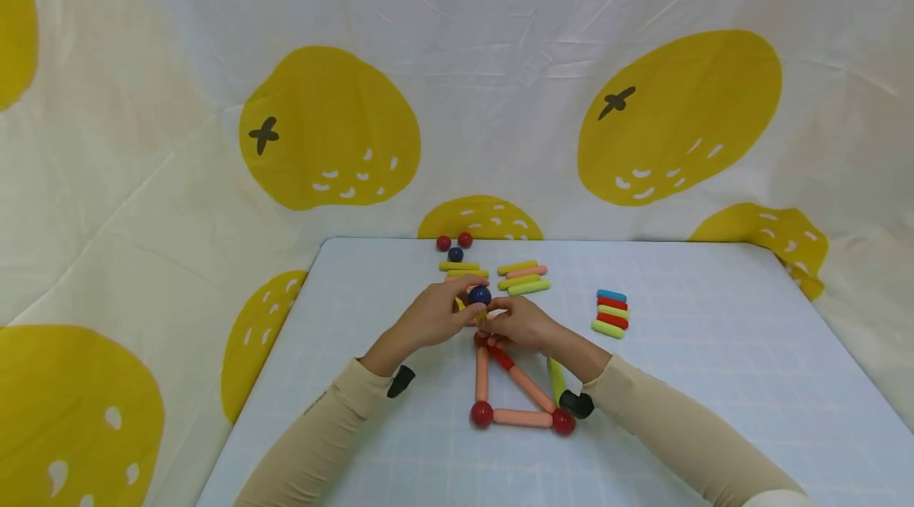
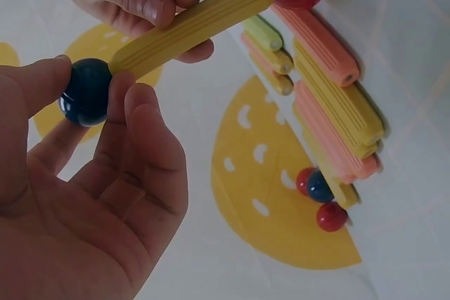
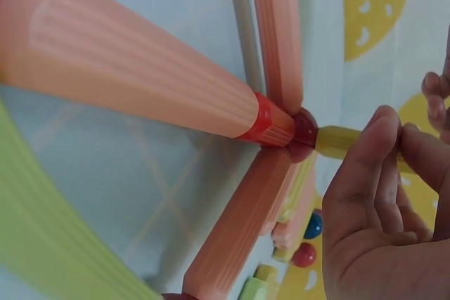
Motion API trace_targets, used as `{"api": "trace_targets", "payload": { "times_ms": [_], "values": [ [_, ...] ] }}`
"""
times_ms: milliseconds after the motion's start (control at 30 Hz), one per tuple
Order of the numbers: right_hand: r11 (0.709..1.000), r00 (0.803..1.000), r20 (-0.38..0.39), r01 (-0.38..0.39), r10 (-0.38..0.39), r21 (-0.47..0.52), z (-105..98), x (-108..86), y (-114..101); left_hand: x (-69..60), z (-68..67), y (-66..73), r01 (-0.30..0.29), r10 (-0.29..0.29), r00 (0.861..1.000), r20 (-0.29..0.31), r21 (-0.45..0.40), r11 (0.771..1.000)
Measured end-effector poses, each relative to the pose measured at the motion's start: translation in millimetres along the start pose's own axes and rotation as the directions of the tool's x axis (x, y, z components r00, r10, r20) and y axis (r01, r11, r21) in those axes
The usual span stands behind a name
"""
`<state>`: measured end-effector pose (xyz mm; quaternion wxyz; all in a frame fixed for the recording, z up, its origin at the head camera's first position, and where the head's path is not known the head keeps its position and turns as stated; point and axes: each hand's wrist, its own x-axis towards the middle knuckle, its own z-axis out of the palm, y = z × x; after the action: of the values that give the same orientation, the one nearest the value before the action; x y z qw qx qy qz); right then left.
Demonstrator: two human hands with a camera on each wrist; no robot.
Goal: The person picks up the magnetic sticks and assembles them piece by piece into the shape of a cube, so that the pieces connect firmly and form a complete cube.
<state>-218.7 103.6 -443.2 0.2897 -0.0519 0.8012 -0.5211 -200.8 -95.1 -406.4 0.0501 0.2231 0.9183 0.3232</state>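
Observation:
With thumb and fingers my left hand (image 1: 434, 318) holds a dark blue ball (image 2: 86, 93), which sits at one end of a yellow ridged rod (image 2: 193, 27). My right hand (image 1: 527, 324) pinches that rod along its length, as the right wrist view shows. The rod's other end meets a red ball (image 3: 304, 135), a corner of a frame lying on the table. From this corner run pink rods (image 3: 232, 233) and a short red piece (image 1: 501, 357) in line with another pink rod (image 1: 531, 389). Two more red balls (image 1: 481, 414) form the near corners.
Yellow, pink and light green rods (image 1: 528, 286) lie beyond the hands. Loose red balls (image 1: 443, 243) and a blue ball (image 1: 455, 255) are at the table's back edge. Short coloured rods (image 1: 612, 310) lie in a column to the right. A green rod (image 1: 555, 382) is partly under my right forearm.

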Motion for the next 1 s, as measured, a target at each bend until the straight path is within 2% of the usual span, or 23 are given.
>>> {"api": "trace_targets", "payload": {
  "times_ms": [200,567,833,1000],
  "values": [
    [0.999,1.000,-0.018,0.005,-0.005,-0.035,0,-2.1,-2,-0.5,0.5,0.6,-0.003,0.003,1.000,0.003,-0.003,1.000],
    [1.000,1.000,0.003,0.002,-0.002,-0.012,1,-5.6,-3,-0.7,3.0,-1.6,0.001,0.000,1.000,0.012,-0.007,1.000],
    [1.000,1.000,0.005,-0.006,0.006,-0.002,0,-5.9,-2,-3.0,-0.9,-4.3,0.025,-0.023,0.999,0.028,-0.074,0.997],
    [0.999,0.999,0.029,0.029,-0.029,-0.017,-1,-4.6,-1,-4.0,-9.1,-13.6,0.062,-0.062,0.998,0.002,-0.121,0.991]
  ]
}}
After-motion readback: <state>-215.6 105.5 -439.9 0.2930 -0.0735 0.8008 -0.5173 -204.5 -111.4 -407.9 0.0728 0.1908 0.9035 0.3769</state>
